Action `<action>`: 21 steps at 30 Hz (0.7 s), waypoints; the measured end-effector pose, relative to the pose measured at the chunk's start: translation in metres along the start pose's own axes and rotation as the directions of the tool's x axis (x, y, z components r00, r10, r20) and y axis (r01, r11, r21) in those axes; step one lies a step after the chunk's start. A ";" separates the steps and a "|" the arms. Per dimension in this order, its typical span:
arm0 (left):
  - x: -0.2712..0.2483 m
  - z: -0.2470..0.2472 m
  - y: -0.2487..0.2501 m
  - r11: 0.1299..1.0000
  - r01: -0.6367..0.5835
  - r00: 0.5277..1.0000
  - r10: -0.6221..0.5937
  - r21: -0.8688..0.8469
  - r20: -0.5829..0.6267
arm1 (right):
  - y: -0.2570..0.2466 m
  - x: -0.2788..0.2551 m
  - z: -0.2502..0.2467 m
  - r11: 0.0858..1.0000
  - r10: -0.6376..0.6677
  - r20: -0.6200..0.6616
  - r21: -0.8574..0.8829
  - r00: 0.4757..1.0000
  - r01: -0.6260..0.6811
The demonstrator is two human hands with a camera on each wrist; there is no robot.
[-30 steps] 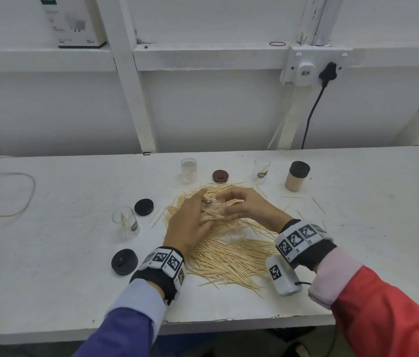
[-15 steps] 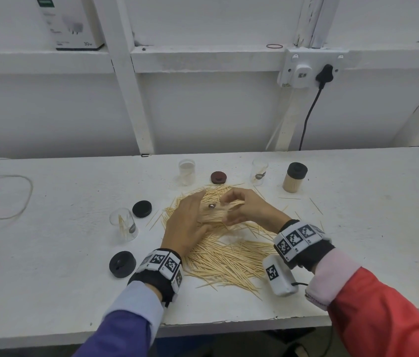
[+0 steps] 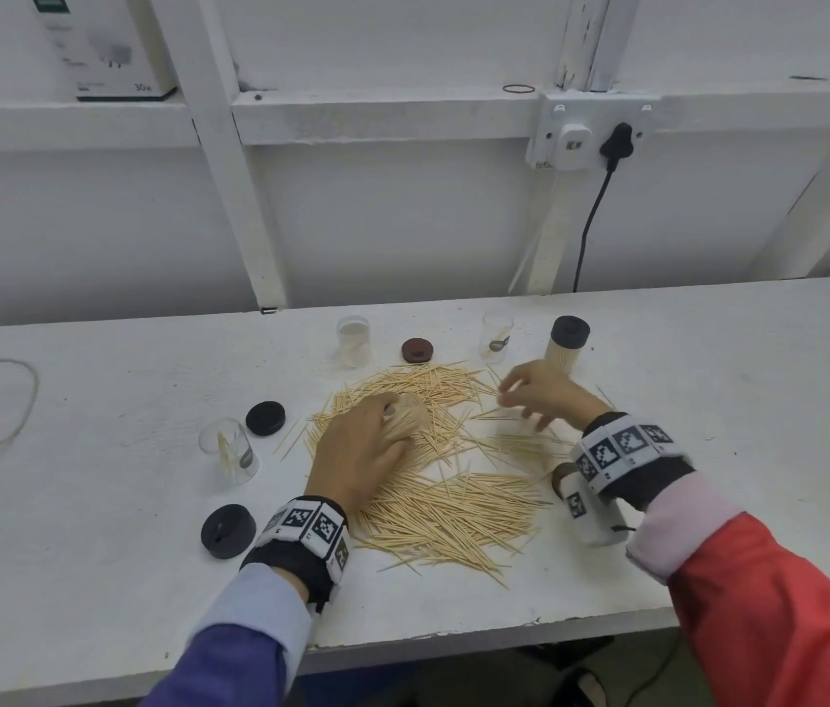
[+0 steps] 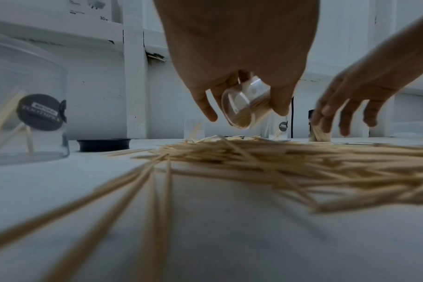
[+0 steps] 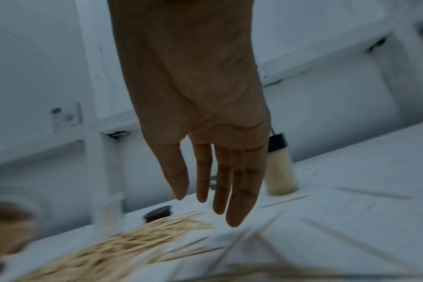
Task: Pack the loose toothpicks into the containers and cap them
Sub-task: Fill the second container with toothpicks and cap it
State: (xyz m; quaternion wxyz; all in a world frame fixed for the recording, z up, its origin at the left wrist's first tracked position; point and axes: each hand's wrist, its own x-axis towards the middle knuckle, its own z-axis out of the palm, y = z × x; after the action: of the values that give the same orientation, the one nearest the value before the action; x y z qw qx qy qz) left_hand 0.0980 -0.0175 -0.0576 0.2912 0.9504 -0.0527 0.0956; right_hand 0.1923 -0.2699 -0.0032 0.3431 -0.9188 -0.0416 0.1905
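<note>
- Clear plastic jar [image 4: 244,106], part filled with toothpicks, is clamped tilted in the curled fingers of the left hand [image 3: 359,454] above the pile.
- Right hand [image 3: 538,395] hovers with fingers spread and straight, holding nothing, over the pile's far right edge.
- Loose toothpicks [image 3: 433,482] lie in one wide heap on the white table [image 3: 96,579], strays around it.
- Jars: five counted; one in hand, three open [image 3: 229,451] [image 3: 353,340] [image 3: 496,335], one capped and full [image 3: 567,344].
- Loose caps: three; two black [image 3: 265,418] [image 3: 227,530], one brown [image 3: 418,350].
- White panelled wall [image 3: 403,211] behind carries a socket [image 3: 586,132] with a black plug.
</note>
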 end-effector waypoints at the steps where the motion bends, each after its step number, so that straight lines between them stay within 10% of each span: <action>1: 0.000 0.000 0.001 1.000 0.018 1.000 -0.018 -0.011 -0.003 | 0.012 0.003 -0.010 0.996 0.059 -0.075 -0.069 0.995 -0.064; 5: 0.001 0.000 0.002 0.996 0.073 0.997 -0.073 -0.048 0.005 | 0.054 0.011 -0.037 0.855 0.220 -0.276 -0.407 0.936 -0.321; 8: 0.001 0.000 0.002 0.997 0.072 0.997 -0.071 -0.042 0.015 | 0.073 0.013 -0.036 0.828 0.279 -0.200 -0.446 0.939 -0.341; 21: -0.002 -0.004 0.005 0.997 0.072 0.997 -0.071 -0.025 0.037 | 0.026 -0.016 0.032 0.800 -0.180 0.035 -0.576 0.983 0.167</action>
State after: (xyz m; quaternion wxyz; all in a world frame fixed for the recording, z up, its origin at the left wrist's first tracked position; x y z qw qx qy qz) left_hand 0.0948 -0.0191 -0.0524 0.3057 0.9494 -0.0250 0.0671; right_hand 0.1641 -0.2734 -0.0369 0.0652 -0.9737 -0.1775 0.1268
